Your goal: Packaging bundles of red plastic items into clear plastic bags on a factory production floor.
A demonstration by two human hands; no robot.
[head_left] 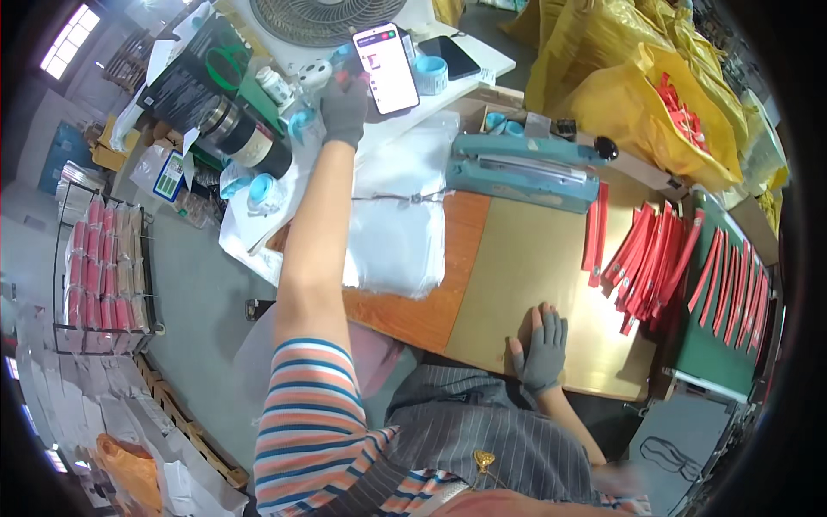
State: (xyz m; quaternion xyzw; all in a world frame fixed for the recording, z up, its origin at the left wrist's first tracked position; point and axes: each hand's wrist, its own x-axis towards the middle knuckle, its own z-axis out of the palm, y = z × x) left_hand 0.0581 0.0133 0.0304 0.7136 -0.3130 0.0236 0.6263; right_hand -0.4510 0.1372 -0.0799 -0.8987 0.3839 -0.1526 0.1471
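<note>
My left arm stretches far across the table, and my left hand (pixel 343 112) in a grey fingerless glove is at the left edge of a lit phone (pixel 387 71). Its fingers are partly hidden, so I cannot make out whether they grip anything. The phone stands tilted, screen towards me. My right hand (pixel 541 349), gloved alike, lies flat and open on the gold-coloured board (pixel 517 276) near the front edge. Between the hands is a stack of clear plastic bags (pixel 396 246) with a cord across it. Beyond the right hand sits a blue bag sealer (pixel 525 172) with a black knob.
Red strips (pixel 646 263) lie in a heap at the right, more on a green surface (pixel 706 345). A steel-and-black flask (pixel 245 138), tape rolls (pixel 264 194) and a fan (pixel 327 17) crowd the far left. Yellow sacks (pixel 603 103) stand behind; a wire rack (pixel 103 267) is at left.
</note>
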